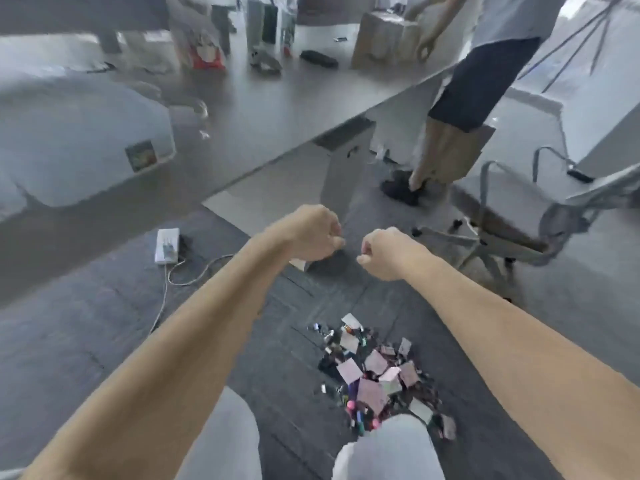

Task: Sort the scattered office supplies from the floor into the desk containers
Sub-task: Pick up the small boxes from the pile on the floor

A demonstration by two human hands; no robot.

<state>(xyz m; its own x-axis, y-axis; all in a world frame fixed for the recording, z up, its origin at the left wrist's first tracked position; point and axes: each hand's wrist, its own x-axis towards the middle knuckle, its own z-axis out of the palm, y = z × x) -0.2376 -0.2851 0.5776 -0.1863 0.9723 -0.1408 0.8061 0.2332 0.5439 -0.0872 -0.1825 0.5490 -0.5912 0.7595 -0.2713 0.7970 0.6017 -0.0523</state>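
A heap of scattered office supplies [377,372] lies on the dark carpet in front of my knees: pink and white sticky notes, binder clips and small coloured bits. Both my arms reach forward above the floor, well past the heap. My left hand [311,233] is curled into a loose fist with nothing visible in it. My right hand [384,252] is also closed, a short gap to the right of the left. The grey desk [277,98] stretches across the upper left. The picture is blurred, and I cannot make out containers on the desk.
A white power strip [167,245] with a cable lies on the floor at left. A desk leg panel [343,168] stands just beyond my hands. An office chair [512,216] stands at right, and another person [485,81] stands at the desk's far end beside a cardboard box [384,39].
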